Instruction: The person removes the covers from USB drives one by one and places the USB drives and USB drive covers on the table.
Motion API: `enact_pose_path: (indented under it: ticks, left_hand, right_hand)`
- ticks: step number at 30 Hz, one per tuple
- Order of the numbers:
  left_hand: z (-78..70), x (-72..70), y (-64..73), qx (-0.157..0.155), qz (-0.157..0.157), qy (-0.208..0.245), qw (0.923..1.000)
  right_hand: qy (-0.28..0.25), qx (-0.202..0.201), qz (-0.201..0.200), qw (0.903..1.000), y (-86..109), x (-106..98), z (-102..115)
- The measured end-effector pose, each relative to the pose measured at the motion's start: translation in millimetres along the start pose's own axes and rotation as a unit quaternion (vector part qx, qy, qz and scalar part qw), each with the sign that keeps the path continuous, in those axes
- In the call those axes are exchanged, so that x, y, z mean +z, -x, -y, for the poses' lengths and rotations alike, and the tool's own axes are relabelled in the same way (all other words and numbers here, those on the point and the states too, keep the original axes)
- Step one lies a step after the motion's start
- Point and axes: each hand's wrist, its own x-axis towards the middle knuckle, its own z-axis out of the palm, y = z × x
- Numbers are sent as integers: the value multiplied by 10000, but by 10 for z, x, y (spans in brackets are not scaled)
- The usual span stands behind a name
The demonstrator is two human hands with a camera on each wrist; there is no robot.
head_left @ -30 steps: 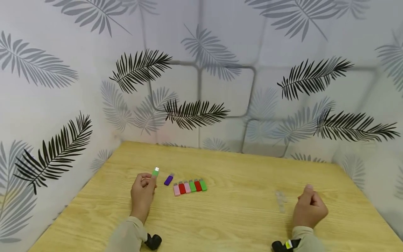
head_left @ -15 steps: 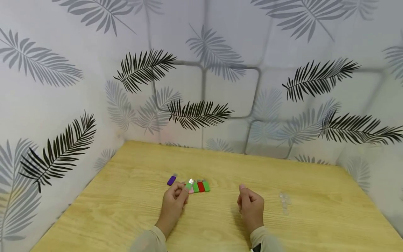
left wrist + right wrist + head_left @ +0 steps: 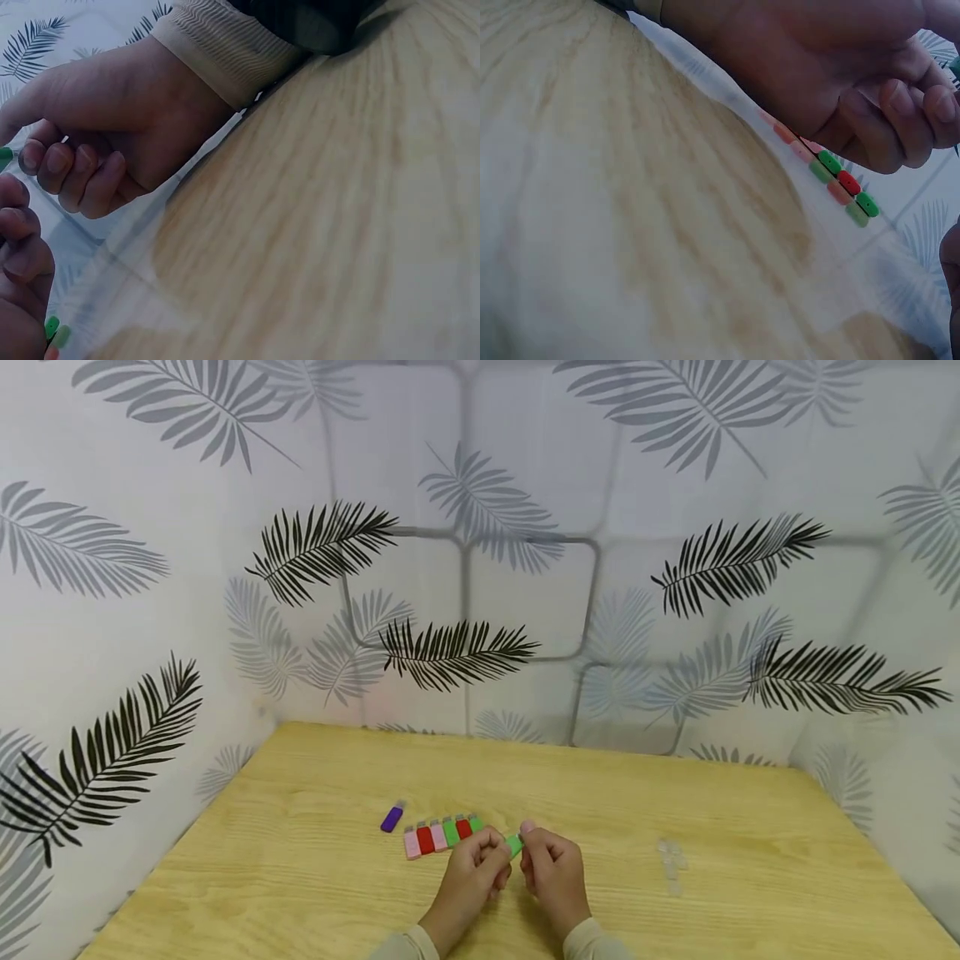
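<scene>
Near the table's middle, my left hand pinches a green USB flash drive between thumb and forefinger. My right hand meets it from the right, thumb and forefinger pinching at the drive's plug end. Those fingertips cover the plug, and whether a small clear piece sits between them cannot be seen. In the left wrist view the drive barely shows at the edge. Behind and left of my hands lies a row of pink, red and green USB drives, partly covered by my left hand. A purple USB drive lies apart at its left.
Several small clear plastic pieces lie on the wood-grain table to the right of my hands. A wall covering with a leaf pattern rises behind the table.
My left hand has carried the green drive from the left, past the row, to the middle. My right hand has come leftward from beside the clear pieces, and both hands now meet at the drive.
</scene>
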Motion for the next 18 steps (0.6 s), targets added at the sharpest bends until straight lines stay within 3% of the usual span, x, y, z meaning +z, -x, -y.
enact_pose_path:
  ticks: [8, 15, 18]
  left_hand:
    - [-14, -1, 34, -29, 301, 88, 9995]
    - [31, 0, -18, -380, -349, -70, 9986]
    - [48, 3, -34, -477, -262, -202, 9983]
  right_hand:
    - [-4, 234, 246, 9994, 30, 4, 10]
    - [-39, 337, 552, 9979, 85, 22, 235]
    - [135, 222, 644, 9976, 111, 26, 324]
